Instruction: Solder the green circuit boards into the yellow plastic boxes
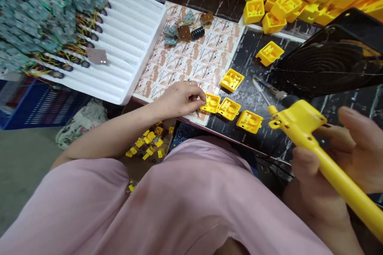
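Observation:
My left hand [182, 97] lies at the bench's near edge, thumb and fingers pinched together at the left side of a small open yellow plastic case [212, 103]. Any small part between its fingertips is hidden. Two more open cases, a middle one [229, 108] and a right one [249, 121], continue the row, while another case [232, 80] sits just behind. My right hand [326, 167], somewhat blurred, is closed around a yellow soldering gun [302, 121]. The gun's metal tip and thin feed tube point left, above the black bench top, apart from the cases.
A white ridged foam tray [134, 40] at left carries many grey-green wired parts [44, 16]. Brown boards and a black spring [197, 33] lie on patterned paper. A black fan [326, 59] stands at right. Yellow cases [287, 6] are heaped behind; a blue crate [44, 107] sits below.

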The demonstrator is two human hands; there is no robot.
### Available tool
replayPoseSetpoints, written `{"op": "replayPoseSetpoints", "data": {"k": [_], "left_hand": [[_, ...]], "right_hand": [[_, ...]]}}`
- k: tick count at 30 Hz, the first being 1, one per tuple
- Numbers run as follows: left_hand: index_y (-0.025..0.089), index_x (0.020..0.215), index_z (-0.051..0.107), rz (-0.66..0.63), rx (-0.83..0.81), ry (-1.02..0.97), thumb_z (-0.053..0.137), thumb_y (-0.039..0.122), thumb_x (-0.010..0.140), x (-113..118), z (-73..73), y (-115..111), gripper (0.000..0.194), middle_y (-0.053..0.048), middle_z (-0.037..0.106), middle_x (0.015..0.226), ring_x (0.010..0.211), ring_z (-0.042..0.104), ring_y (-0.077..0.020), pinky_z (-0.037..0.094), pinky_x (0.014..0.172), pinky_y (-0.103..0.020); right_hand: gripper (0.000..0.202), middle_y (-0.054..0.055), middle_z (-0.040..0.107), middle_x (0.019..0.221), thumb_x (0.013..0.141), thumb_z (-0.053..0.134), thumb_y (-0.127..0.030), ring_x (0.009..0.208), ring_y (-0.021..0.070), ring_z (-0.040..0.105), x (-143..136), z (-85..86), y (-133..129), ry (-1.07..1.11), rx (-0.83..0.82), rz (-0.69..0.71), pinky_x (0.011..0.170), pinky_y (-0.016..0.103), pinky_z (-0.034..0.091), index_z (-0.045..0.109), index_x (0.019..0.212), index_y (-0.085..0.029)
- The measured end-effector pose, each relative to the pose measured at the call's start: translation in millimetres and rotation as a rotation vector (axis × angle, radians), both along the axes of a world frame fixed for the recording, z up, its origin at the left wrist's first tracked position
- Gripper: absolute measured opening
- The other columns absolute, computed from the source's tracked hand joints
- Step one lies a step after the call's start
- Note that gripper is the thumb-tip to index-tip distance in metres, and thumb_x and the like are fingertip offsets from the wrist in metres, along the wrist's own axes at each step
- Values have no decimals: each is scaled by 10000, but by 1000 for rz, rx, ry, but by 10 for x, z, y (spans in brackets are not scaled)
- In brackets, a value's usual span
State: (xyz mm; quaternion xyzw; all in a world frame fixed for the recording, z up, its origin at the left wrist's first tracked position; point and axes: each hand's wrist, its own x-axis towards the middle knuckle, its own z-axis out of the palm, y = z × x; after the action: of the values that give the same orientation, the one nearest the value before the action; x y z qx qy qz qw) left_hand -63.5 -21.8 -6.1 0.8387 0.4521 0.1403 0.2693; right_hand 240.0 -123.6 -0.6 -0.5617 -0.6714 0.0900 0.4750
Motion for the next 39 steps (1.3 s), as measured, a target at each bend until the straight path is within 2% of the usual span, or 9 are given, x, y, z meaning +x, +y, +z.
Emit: {"op": "replayPoseSetpoints", "data": {"k": [3, 5, 7, 9, 12, 14, 17, 26, 39], "left_hand": [[159, 871, 753, -8, -32, -24, 590, 264, 856, -30, -9, 15, 194, -50, 744, 919, 837, 678, -137, 494, 774, -246], [164, 898, 752, -20, -98, -20, 595, 252, 862, -56, 25, 30, 184, -31, 758, 897, 818, 686, -124, 486, 761, -225], [167, 920, 760, -27, -128, 29, 600, 247, 868, -62, 61, 38, 186, -18, 768, 843, 781, 690, -122, 467, 730, -217], [173, 922, 773, -26, -96, 103, 607, 247, 866, -46, 87, 39, 190, -23, 776, 834, 784, 698, -136, 454, 720, -225], [188, 903, 785, -10, -59, 181, 614, 239, 841, -6, 107, 34, 189, -18, 781, 829, 778, 699, -146, 442, 705, -229], [191, 907, 786, 5, -82, 193, 608, 231, 824, 16, 117, 31, 201, -6, 775, 806, 743, 690, -135, 431, 678, -220], [177, 910, 779, 25, -119, 200, 594, 233, 814, 42, 128, 26, 216, -8, 769, 799, 725, 680, -130, 421, 665, -218], [172, 817, 735, 11, -96, 310, 528, 267, 768, 130, 159, 33, 233, -20, 739, 773, 714, 649, -164, 391, 656, -260], [191, 846, 731, -58, -81, 494, 548, 319, 774, 205, 233, 78, 234, -33, 739, 805, 770, 677, -215, 289, 597, -284]], "right_hand": [[419, 48, 751, 911, 823, 750, -558, 672, 218, 691, 2, -70, 99, 136, 181, -221, 545, 353, 531, 766, 1131, -273], [458, 40, 717, 825, 936, 558, -620, 624, 188, 654, 21, -144, 197, 253, 258, -276, 506, 335, 479, 796, 1042, -243], [567, 38, 693, 770, 1021, 374, -562, 638, 180, 647, 29, -205, 267, 356, 266, -305, 517, 327, 467, 813, 936, -212], [501, 27, 686, 707, 1011, 436, -490, 631, 169, 637, 1, -224, 282, 389, 244, -308, 530, 312, 466, 815, 854, -202], [236, -1, 726, 755, 852, 725, -427, 607, 139, 621, -94, -178, 211, 354, 187, -180, 502, 270, 447, 811, 958, -233], [354, -1, 764, 884, 765, 822, -328, 627, 122, 641, -160, -129, 136, 330, 95, -17, 502, 248, 463, 776, 1109, -254], [441, 2, 776, 943, 741, 843, -207, 659, 120, 674, -230, -84, 57, 290, 9, 126, 567, 251, 536, 746, 1167, -263], [310, -23, 705, 763, 736, 817, -89, 666, 194, 695, -369, 36, 76, 106, -45, 323, 558, 344, 595, 637, 901, -280], [273, -19, 684, 693, 745, 839, -135, 571, 109, 658, -390, 82, 337, -120, 159, 553, 473, 200, 531, 603, 856, -216]]}}
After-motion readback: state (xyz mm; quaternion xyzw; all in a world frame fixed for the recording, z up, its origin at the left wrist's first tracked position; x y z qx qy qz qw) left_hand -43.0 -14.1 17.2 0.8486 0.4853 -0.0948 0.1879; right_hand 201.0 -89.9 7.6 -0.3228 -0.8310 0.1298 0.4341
